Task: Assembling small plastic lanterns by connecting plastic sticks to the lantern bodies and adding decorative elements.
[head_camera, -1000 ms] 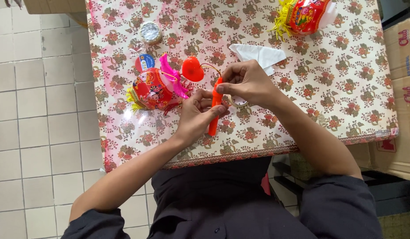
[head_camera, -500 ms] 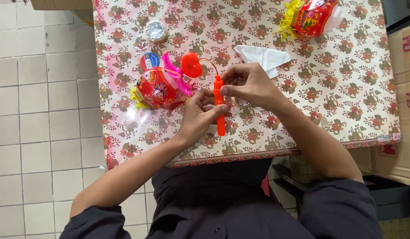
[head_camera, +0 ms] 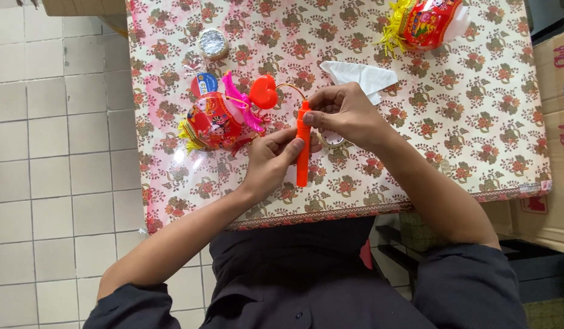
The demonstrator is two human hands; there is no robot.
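- head view: i look down on a table under a floral cloth, and both hands meet near the middle of its near edge.
- my left hand is closed on the orange stick, thumb and fingers pinching its middle from the left.
- my right hand is clamped on the top end of the same stick, fingertips curled over it.
- the stick stands almost upright in the picture, its lower end just above the cloth near the near edge.
- a thin wire loop arcs from the stick's top toward a red heart piece; whether it is fastened there i cannot tell.
- just left of the hands lies a red lantern with yellow fringe and pink ribbon.
- a second lantern sits at the far right corner, looking assembled; i judge the near one still unfinished.
- white paper lies behind my right hand; a tape roll rests near the far left corner.
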